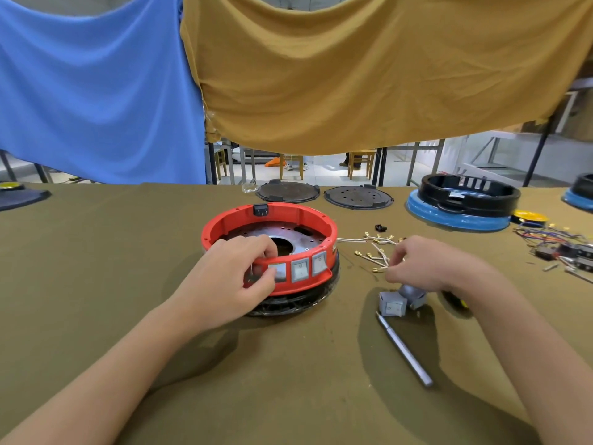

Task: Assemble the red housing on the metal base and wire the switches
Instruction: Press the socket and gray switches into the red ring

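The red ring housing (pixel 288 216) sits on the perforated metal base (pixel 295 239) in the middle of the table, above a black plate. Grey rocker switches (pixel 300 268) are set in its front wall. My left hand (pixel 239 271) grips the housing's front rim, fingers curled over it, and a thin white wire shows between the fingers. My right hand (pixel 426 263) pinches white wires with brass terminals (pixel 375 252) that lie fanned out right of the housing. A loose grey switch (pixel 393 305) lies just below that hand.
A metal pen-like tool (pixel 406 350) lies at the front right. Two black round plates (pixel 357 196) lie at the back. A black ring on a blue base (pixel 462 203) stands back right, with coloured wires and parts (pixel 558 245) at the far right.
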The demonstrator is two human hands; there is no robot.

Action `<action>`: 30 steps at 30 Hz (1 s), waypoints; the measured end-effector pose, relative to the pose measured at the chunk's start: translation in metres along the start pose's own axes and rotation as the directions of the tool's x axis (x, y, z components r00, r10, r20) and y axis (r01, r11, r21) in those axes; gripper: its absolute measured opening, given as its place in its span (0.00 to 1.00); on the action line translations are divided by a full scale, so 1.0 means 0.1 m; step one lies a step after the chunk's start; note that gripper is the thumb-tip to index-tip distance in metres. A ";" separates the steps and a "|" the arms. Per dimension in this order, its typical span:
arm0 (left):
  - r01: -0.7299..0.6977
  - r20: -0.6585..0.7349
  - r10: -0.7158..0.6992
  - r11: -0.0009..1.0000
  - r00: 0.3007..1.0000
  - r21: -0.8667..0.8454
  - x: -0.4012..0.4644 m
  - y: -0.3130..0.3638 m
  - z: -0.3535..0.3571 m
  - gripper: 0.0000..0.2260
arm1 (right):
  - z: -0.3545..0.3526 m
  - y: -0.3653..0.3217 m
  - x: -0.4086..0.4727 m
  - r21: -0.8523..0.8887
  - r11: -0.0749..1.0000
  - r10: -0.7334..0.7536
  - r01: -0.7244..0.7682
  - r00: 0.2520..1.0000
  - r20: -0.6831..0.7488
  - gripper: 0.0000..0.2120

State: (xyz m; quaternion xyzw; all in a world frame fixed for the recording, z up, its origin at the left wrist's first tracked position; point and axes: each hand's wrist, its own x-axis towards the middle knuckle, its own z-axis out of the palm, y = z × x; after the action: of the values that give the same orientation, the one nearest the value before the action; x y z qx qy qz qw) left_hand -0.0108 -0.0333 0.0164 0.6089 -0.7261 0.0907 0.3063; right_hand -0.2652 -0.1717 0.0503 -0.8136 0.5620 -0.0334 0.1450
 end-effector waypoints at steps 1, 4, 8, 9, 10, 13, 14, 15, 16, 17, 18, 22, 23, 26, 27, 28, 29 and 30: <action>-0.005 0.007 0.005 1.000 1.000 0.002 0.00 -0.01 0.00 0.06 | -0.01 0.01 -0.01 -0.019 1.000 -0.005 0.006 1.000 0.030 0.07; -0.026 0.015 0.026 1.000 1.000 -0.005 -0.01 -0.02 0.02 0.07 | -0.02 0.05 -0.01 -0.026 0.999 -0.019 0.021 0.995 0.100 0.07; -0.064 0.016 0.064 0.998 0.998 -0.013 0.00 -0.01 0.05 0.11 | -0.01 0.07 0.02 0.083 0.996 0.010 -0.023 0.989 0.151 0.10; -0.066 0.015 0.066 0.998 0.998 -0.017 0.00 -0.01 0.04 0.12 | -0.01 0.08 0.03 0.101 0.995 0.012 -0.026 0.990 0.141 0.10; -0.062 0.015 0.062 0.998 0.998 -0.021 0.00 -0.01 0.04 0.12 | 0.00 0.08 0.03 0.124 0.992 0.011 -0.025 0.994 0.110 0.08; -0.041 -0.003 0.041 0.999 0.999 0.001 -0.02 -0.01 0.03 0.12 | 0.00 0.08 0.04 0.252 0.967 -0.013 0.043 0.993 -0.120 0.04; -0.033 -0.017 0.034 0.999 0.999 0.021 -0.02 0.00 0.03 0.12 | -0.01 0.08 0.04 0.337 0.937 -0.022 0.089 0.980 -0.197 0.03; -0.024 -0.028 0.025 0.999 0.999 0.037 -0.02 0.00 0.03 0.11 | -0.02 0.07 0.05 0.439 0.888 -0.023 0.134 0.968 -0.248 0.03; -0.016 -0.031 0.017 0.999 0.999 0.044 -0.02 0.01 0.03 0.11 | -0.02 0.04 0.05 0.548 0.818 -0.021 0.173 0.962 -0.271 0.03; -0.014 -0.025 0.015 0.999 1.000 0.042 -0.01 0.01 0.03 0.11 | -0.01 0.00 0.04 0.648 0.735 -0.022 0.198 0.963 -0.269 0.04; -0.019 -0.014 0.020 0.999 1.000 0.036 -0.01 0.01 0.03 0.12 | 0.02 -0.04 0.03 0.737 0.643 -0.035 0.208 0.969 -0.243 0.05; -0.041 -0.004 0.041 0.998 0.999 0.037 0.00 0.02 0.06 0.13 | 0.16 -0.24 -0.01 0.966 0.242 -0.174 0.087 0.984 -0.045 0.11; -0.042 -0.007 0.042 0.998 0.999 0.040 0.01 0.02 0.07 0.14 | 0.18 -0.28 -0.02 0.987 0.153 -0.215 0.050 0.977 -0.016 0.12; -0.034 -0.020 0.034 0.999 0.999 0.037 -0.01 0.02 0.07 0.14 | 0.23 -0.33 -0.05 0.998 -0.054 -0.377 -0.015 0.926 -0.006 0.15; -0.026 -0.031 0.027 0.999 0.999 0.028 -0.01 0.03 0.07 0.14 | 0.23 -0.35 -0.07 0.998 -0.064 -0.418 -0.013 0.908 -0.015 0.17; -0.018 -0.042 0.019 1.000 0.999 0.019 -0.01 0.03 0.07 0.14 | 0.24 -0.35 -0.08 0.998 -0.058 -0.444 -0.004 0.896 -0.022 0.18; -0.011 -0.049 0.011 1.000 0.999 0.013 -0.01 0.04 0.07 0.14 | 0.26 -0.37 -0.10 0.999 -0.047 -0.454 0.001 0.891 -0.022 0.20; -0.007 -0.053 0.007 1.000 0.999 0.008 -0.01 0.05 0.07 0.14 | 0.27 -0.38 -0.11 0.999 -0.037 -0.455 0.000 0.890 -0.017 0.22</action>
State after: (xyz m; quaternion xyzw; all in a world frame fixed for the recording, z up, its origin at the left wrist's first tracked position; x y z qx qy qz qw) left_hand -0.0178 -0.0344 0.0113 0.6050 -0.7195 0.1106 0.3226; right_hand -0.2294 -0.1439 0.0360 -0.5476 0.1952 -0.3081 0.7531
